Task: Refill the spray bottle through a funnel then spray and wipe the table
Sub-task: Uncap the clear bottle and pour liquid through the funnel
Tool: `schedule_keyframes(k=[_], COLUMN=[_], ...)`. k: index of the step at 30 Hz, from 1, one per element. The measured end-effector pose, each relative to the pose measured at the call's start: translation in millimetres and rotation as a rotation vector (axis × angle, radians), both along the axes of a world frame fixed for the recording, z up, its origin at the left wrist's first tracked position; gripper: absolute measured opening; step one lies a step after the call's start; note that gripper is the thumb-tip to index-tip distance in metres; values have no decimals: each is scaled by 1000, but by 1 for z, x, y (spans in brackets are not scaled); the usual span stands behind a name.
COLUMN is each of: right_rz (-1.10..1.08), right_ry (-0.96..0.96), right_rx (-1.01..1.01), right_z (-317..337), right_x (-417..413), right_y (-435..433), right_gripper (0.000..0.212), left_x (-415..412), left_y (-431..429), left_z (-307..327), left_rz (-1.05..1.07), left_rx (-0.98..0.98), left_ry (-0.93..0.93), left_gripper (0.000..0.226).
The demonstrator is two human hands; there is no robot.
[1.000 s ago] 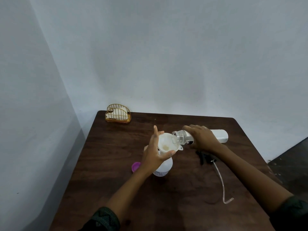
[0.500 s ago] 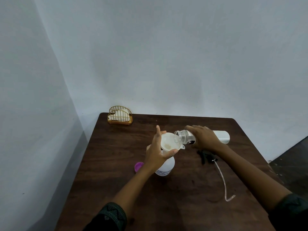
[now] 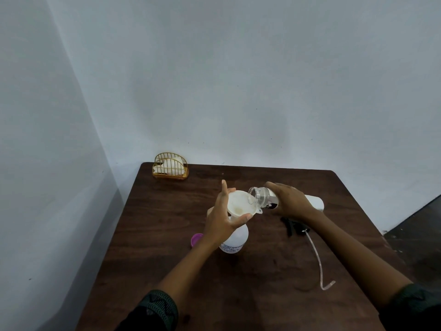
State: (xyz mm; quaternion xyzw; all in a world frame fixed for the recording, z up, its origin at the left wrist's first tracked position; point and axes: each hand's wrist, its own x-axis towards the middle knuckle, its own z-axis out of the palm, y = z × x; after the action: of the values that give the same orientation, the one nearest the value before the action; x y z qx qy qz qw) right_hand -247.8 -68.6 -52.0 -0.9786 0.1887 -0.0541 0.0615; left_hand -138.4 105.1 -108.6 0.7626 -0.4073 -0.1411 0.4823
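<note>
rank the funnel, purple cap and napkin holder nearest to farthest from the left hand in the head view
From the left hand:
1. funnel, held in that hand.
2. purple cap, on the table just left of the wrist.
3. napkin holder, at the far left corner.

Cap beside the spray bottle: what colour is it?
Magenta; the cap shows best in the head view.
</note>
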Motion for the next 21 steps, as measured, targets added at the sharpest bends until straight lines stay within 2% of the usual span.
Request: schedule_keyframes(k=[11, 21], right_rz=[-41, -38], right_ry=[-18, -10], right_rx=[141, 122], right_z=[-7, -6], right_x=[-2, -1], right_y=[-1, -2], right_gripper=[42, 43], left_x=[1, 0], left_y=[1, 0], left_z=[-2, -3], left_rz=[3, -4], left_rx=[-11, -11], left_ry=[12, 18], left_gripper=[105, 107])
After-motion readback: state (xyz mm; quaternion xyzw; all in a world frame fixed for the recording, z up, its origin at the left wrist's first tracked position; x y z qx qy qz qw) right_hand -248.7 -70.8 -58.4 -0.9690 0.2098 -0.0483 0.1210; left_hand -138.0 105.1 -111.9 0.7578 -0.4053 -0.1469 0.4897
